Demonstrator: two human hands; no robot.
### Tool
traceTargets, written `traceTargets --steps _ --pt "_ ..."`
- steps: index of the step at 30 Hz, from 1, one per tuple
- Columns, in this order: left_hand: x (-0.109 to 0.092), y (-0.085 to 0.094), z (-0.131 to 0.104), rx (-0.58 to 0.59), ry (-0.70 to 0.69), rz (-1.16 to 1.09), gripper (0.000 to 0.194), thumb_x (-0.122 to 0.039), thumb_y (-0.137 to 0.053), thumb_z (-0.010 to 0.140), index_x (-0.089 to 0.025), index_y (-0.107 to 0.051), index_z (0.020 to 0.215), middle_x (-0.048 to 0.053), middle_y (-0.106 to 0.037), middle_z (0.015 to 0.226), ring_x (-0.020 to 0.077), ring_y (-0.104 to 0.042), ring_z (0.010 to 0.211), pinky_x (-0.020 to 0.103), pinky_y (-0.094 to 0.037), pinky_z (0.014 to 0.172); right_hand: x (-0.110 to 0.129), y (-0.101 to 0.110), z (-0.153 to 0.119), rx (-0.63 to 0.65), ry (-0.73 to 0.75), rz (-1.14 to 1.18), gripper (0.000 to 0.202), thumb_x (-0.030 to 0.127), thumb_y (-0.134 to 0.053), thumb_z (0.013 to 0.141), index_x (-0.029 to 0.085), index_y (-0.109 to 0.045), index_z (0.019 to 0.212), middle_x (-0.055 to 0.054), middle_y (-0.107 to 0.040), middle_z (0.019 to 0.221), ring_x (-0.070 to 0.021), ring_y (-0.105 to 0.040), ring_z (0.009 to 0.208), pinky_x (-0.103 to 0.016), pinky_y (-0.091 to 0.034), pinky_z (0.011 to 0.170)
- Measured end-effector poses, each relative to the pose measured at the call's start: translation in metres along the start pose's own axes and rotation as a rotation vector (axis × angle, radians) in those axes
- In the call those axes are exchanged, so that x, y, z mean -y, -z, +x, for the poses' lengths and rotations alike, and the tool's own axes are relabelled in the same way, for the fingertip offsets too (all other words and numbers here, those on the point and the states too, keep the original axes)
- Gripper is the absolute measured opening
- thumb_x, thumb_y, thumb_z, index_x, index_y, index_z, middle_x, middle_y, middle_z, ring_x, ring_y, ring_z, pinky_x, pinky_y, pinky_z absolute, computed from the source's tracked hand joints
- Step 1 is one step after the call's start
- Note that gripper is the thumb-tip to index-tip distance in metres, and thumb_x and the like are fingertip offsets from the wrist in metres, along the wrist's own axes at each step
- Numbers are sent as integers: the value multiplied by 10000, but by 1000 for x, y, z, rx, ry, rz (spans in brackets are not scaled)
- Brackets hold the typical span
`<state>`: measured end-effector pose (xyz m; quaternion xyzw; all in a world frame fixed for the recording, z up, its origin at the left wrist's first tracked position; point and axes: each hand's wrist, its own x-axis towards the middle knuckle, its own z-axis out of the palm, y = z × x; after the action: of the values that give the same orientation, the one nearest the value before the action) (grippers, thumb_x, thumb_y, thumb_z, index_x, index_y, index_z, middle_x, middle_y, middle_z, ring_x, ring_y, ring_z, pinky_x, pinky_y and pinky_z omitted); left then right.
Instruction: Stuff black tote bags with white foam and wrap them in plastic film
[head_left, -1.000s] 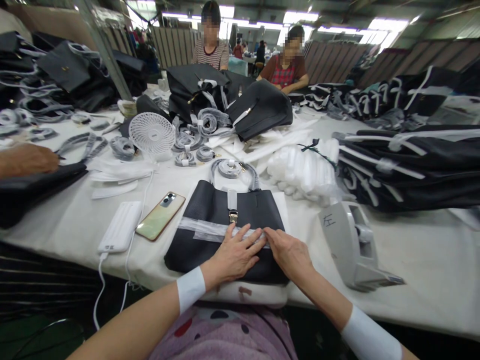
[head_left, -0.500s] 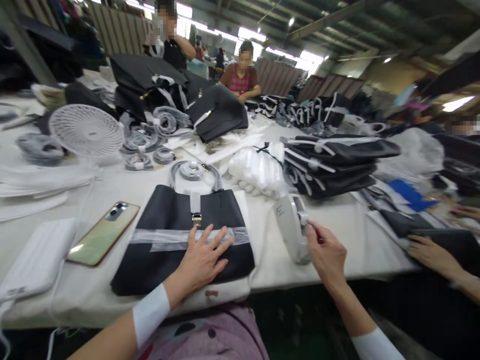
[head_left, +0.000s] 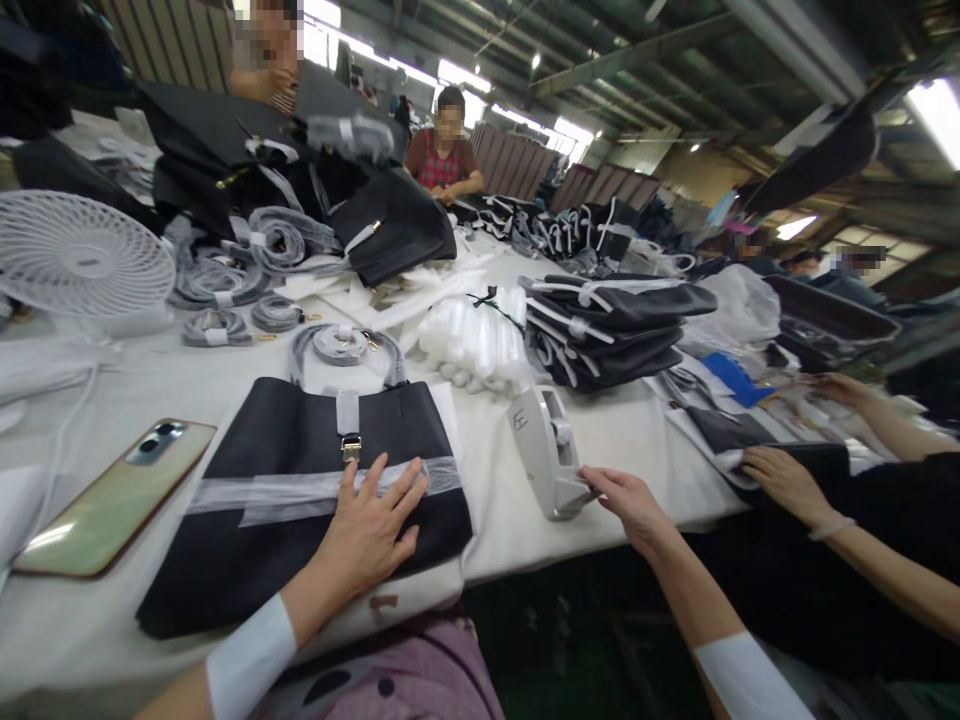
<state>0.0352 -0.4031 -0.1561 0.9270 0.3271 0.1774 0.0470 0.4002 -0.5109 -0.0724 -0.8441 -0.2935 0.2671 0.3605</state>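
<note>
A black handbag [head_left: 300, 560] lies flat on the table in front of me, its handles wrapped in clear film and a gold buckle at its front. A band of clear plastic wrap [head_left: 285, 495] runs across it. My left hand [head_left: 371, 525] rests palm down on the bag and the band, fingers spread. To the right stands a pale grey tape dispenser [head_left: 544, 455] with a roll inside. My right hand [head_left: 626, 500] is at its front end, thumb and fingers pinched together on what looks like the tape end; the tape itself barely shows.
A phone [head_left: 116, 500] lies left of the bag, a white fan [head_left: 90, 255] behind it. Coiled straps [head_left: 281, 240], a white bundle [head_left: 476, 340] and stacked black bags [head_left: 607, 330] sit farther back. At right, a co-worker's hands [head_left: 787, 485] handle black pieces.
My right hand has moved from the roll down to the dispenser's front end. My left hand stays on the bag. The view has shifted to the right.
</note>
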Motion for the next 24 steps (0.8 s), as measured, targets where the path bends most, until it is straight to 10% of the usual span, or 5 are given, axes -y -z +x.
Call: traceTargets --steps 10,24 --pt "-1 1 -1 -1 20 -5 543 -459 -505 877 -341 -452 1404 -63 -364 1522 391 -346 1340 622 -158 1104 4 -5 8 2 -7 180 463 502 -818 464 98 -752 680 -74 -666 606 -152 -534 551 -307 -427 583" --pt "2 -3 -2 10 7 9 557 -409 -524 855 -354 -450 1405 -41 -393 1509 383 -334 1352 620 -143 1107 -42 10 -58 -307 61 297 326 454 -829 491 157 -741 592 -140 -701 974 -292 -629 948 -393 -486 840"
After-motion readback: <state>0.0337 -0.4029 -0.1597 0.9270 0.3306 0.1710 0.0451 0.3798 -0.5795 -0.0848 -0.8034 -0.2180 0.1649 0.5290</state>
